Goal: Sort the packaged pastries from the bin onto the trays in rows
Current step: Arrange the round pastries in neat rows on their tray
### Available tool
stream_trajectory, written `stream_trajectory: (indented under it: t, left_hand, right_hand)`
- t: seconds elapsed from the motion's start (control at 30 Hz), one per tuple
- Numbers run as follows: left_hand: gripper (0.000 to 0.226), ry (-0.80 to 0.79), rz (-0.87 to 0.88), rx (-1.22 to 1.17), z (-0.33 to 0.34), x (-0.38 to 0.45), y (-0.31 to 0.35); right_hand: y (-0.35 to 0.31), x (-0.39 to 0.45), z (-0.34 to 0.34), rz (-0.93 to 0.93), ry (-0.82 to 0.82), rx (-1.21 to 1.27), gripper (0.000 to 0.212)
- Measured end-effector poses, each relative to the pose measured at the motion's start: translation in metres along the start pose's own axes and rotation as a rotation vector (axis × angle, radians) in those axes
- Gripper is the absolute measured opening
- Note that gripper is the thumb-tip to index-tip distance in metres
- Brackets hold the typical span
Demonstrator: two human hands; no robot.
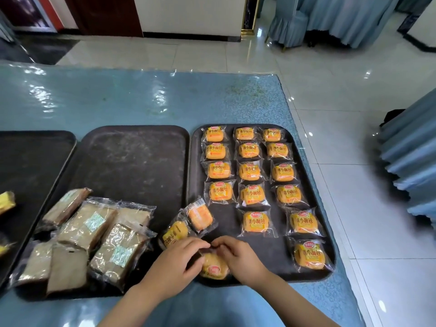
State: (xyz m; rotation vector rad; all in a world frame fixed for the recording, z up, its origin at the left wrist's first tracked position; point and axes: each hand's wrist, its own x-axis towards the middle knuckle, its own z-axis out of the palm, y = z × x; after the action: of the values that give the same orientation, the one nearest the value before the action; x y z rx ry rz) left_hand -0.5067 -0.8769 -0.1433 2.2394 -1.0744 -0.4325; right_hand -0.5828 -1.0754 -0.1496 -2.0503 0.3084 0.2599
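Note:
On the right black tray (pixel 195 161) several yellow packaged buns (pixel 250 171) lie in three rows. At the tray's near left corner my left hand (pixel 174 263) and my right hand (pixel 238 258) both pinch the clear wrapper of one yellow bun (pixel 214 267) that lies on the tray. Two more yellow buns (pixel 200 217) lie loose and askew across the gap between the right and middle trays. The middle black tray (pixel 132 156) carries a heap of brown packaged cakes (pixel 87 226) at its near left.
A third black tray (pixel 28 161) at the left edge has yellow packets (pixel 6 202) partly out of view. The trays sit on a blue table (pixel 141 97) under glossy plastic. Beyond lie white floor tiles and blue-covered chairs (pixel 410 161).

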Motion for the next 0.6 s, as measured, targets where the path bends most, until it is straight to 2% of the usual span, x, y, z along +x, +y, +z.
stream_trajectory:
  t: [0.07, 0.17, 0.27, 0.33, 0.43, 0.5, 0.6]
  left_hand:
    - [0.033, -0.022, -0.086, -0.092, 0.007, 0.003, 0.006]
    - [0.028, 0.009, -0.208, -0.151, 0.018, 0.008, 0.011]
    - [0.023, -0.004, -0.306, -0.129, 0.028, 0.011, 0.011]
    - [0.025, 0.0, -0.342, -0.092, 0.033, 0.013, 0.016]
    - [0.033, 0.112, -0.28, 0.119, 0.037, 0.015, 0.024]
    - [0.028, 0.196, -0.184, 0.222, 0.037, 0.014, 0.026]
    - [0.021, 0.193, -0.048, 0.25, 0.038, 0.007, 0.026]
  right_hand:
    - [0.003, 0.004, -0.005, 0.061, 0.005, -0.009, 0.022]
    - [0.008, 0.002, -0.01, 0.053, 0.034, -0.075, 0.021]
    - [0.014, -0.006, -0.013, -0.032, 0.084, -0.173, 0.024]
    - [0.024, -0.012, -0.012, -0.155, 0.09, -0.317, 0.025]
    - [0.037, -0.025, -0.008, -0.292, 0.11, -0.517, 0.03]
    - [0.037, -0.032, -0.008, -0.335, 0.167, -0.559, 0.038]
    - [0.037, -0.038, -0.007, -0.422, 0.113, -0.609, 0.051]
